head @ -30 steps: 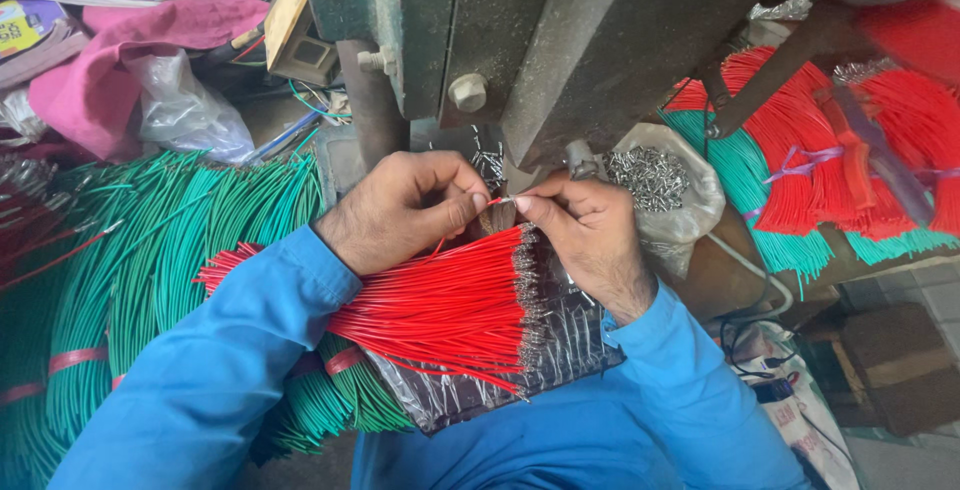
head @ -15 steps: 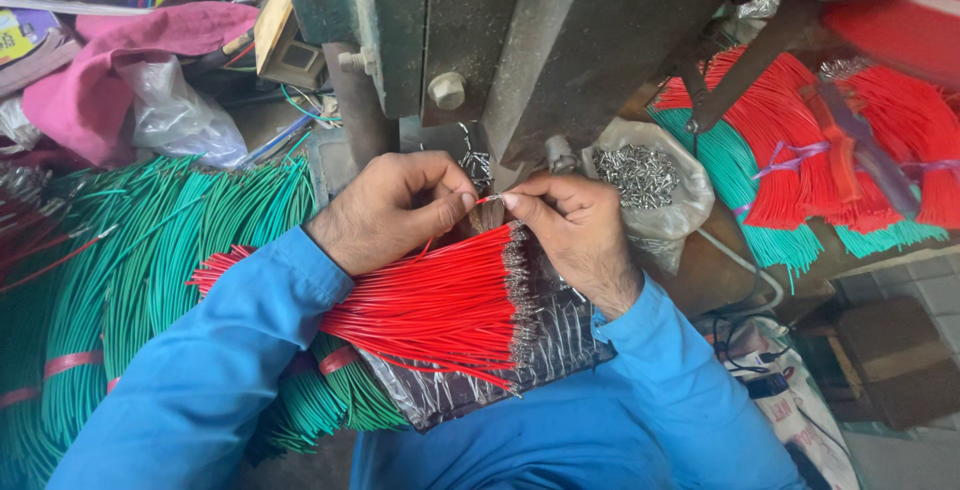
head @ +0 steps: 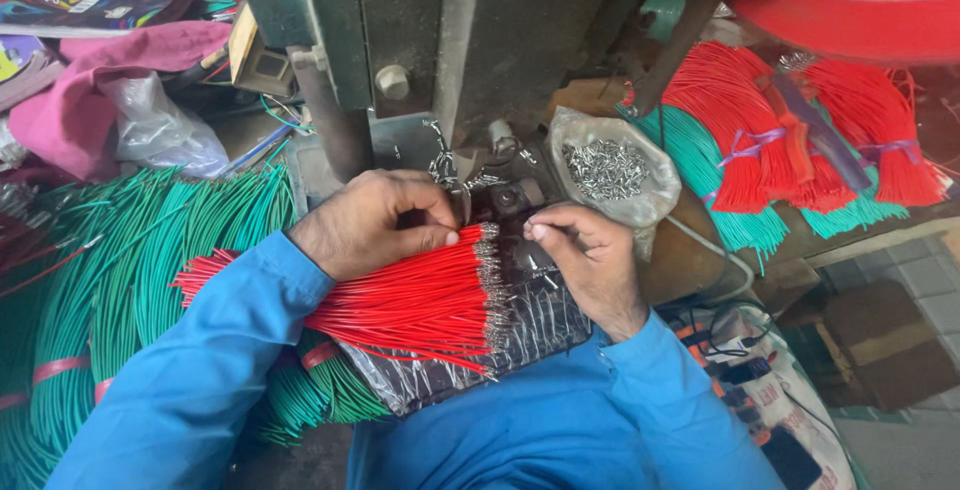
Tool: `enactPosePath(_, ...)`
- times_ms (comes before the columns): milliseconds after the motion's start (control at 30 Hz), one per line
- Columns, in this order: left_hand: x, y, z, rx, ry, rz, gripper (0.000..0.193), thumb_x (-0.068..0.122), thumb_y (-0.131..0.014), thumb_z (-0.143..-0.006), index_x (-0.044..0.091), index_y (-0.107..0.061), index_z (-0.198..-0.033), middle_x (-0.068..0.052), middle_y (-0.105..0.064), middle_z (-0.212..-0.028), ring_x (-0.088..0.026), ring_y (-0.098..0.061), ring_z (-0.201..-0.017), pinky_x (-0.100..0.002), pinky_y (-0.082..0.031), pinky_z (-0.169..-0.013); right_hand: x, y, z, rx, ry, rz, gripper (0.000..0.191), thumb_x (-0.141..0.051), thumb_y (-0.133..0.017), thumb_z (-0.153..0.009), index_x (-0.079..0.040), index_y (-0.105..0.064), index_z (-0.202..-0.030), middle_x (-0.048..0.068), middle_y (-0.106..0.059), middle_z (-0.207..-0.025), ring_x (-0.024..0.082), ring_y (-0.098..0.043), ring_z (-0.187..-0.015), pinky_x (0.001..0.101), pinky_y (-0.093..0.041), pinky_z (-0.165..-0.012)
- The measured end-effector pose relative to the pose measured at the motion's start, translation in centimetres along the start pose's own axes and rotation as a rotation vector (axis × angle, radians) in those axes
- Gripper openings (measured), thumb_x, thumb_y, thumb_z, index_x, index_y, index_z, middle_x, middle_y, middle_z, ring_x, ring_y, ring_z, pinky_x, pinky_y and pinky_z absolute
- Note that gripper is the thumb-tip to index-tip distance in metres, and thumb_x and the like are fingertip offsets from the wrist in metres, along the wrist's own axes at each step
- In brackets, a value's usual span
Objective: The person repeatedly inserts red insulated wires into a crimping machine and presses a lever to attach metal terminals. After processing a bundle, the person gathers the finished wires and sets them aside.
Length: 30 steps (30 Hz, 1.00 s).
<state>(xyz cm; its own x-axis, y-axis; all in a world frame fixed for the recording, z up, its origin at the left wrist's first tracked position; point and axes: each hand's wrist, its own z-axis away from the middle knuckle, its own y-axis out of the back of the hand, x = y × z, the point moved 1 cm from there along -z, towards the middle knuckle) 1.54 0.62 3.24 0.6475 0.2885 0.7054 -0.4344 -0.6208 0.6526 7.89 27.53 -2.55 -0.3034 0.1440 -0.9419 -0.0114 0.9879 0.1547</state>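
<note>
A grey-green machine (head: 470,40) rises just beyond the hands, its base blocking the space behind them. Green wires (head: 130,280) lie in a broad heap to the left of the left hand, running under the blue left sleeve. Tied bundles (head: 790,140) of red and green wire rest far right of the right hand, under a red spool (head: 850,0). A pink cloth (head: 90,80) and a clear bag (head: 160,130) sit up and left of the left hand. A plastic bag of terminals (head: 610,170) lies open just above the right hand.

Red wires (head: 400,300) with metal tips lie on a dark sheet (head: 530,335) between and below both hands. The left hand (head: 370,225) is curled over the bundle, thumb and forefinger pressed together on wires near the tips. The right hand (head: 590,260) is loosely closed, its fingertips pinched beside the tipped ends; what it grips is too small to tell.
</note>
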Motion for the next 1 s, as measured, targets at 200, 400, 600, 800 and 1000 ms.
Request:
enactPosePath(200, 1.3, 2.0, 1.9, 0.039, 0.018, -0.132, 0.018, 0.014, -0.071, -0.091, 0.006, -0.074, -0.107, -0.011, -0.072, -0.098, -0.026, -0.071, -0.095, -0.036, -0.055, -0.084, 1.4, -0.4, 0.3, 0.058, 0.033, -0.024, 0.013, 0.0, -0.067, -0.097, 0.003, -0.072, -0.108, 0.006, -0.076, -0.1, 0.009, -0.071, -0.092, 0.0231, -0.057, -0.083)
enactPosePath(400, 3.0, 5.6, 9.6, -0.054, 0.334, -0.38, 0.067, -0.003, -0.066, -0.065, 0.008, -0.062, -0.131, -0.013, -0.068, -0.124, -0.031, -0.065, -0.117, -0.039, -0.052, -0.095, 1.1, -0.7, 0.0, 0.053, 0.08, 0.007, 0.012, -0.002, -0.07, -0.096, 0.002, -0.073, -0.107, 0.003, -0.075, -0.096, 0.005, -0.066, -0.086, 0.021, -0.054, -0.075)
enactPosePath(600, 2.7, 1.5, 13.5, 0.054, 0.218, -0.855, 0.08, 0.024, -0.076, -0.067, 0.008, -0.052, -0.142, -0.015, -0.062, -0.131, -0.037, -0.057, -0.122, -0.051, -0.04, -0.103, 0.9, -0.9, -0.3, 0.061, 0.097, 0.025, 0.012, -0.005, -0.071, -0.096, 0.0, -0.074, -0.106, 0.001, -0.074, -0.092, 0.003, -0.064, -0.082, 0.0206, -0.053, -0.072)
enactPosePath(800, 4.4, 0.5, 12.9, 0.136, 0.229, -1.135, 0.059, 0.026, -0.075, -0.075, 0.009, -0.06, -0.129, -0.009, -0.065, -0.106, -0.03, -0.062, -0.103, -0.045, -0.045, -0.096, 0.9, -0.8, -0.4, 0.064, 0.137, 0.01, 0.012, -0.005, -0.071, -0.097, 0.001, -0.073, -0.107, 0.001, -0.073, -0.094, 0.003, -0.063, -0.083, 0.0205, -0.052, -0.073)
enactPosePath(1000, 9.1, 0.1, 13.5, 0.385, -0.016, -1.329, 0.026, 0.015, -0.075, -0.084, 0.008, -0.072, -0.109, -0.008, -0.065, -0.1, -0.027, -0.064, -0.097, -0.043, -0.051, -0.088, 1.3, -0.7, -0.6, 0.072, 0.167, -0.021, 0.013, -0.002, -0.069, -0.097, 0.003, -0.072, -0.108, 0.004, -0.074, -0.098, 0.007, -0.066, -0.089, 0.0221, -0.054, -0.08)
